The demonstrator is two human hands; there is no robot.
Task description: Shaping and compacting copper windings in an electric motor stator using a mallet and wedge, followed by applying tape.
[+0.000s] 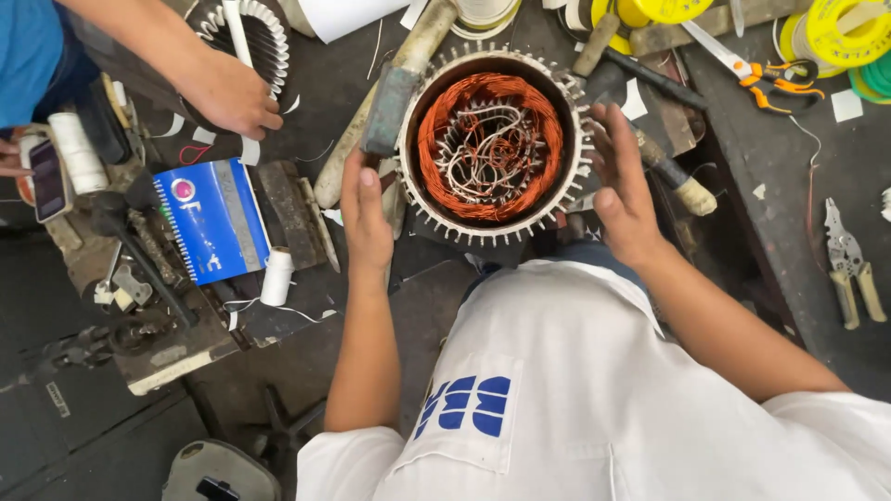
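Both open hands, left hand [365, 215] and right hand [620, 190], flank the stator [489, 146], gripping nothing.

stator [492, 144]: round finned metal housing, open end facing up
windings: copper-orange coil ring inside the bore, with white and grey leads tangled at the middle
place: upright on the dark table, close in front of the person, between both hands
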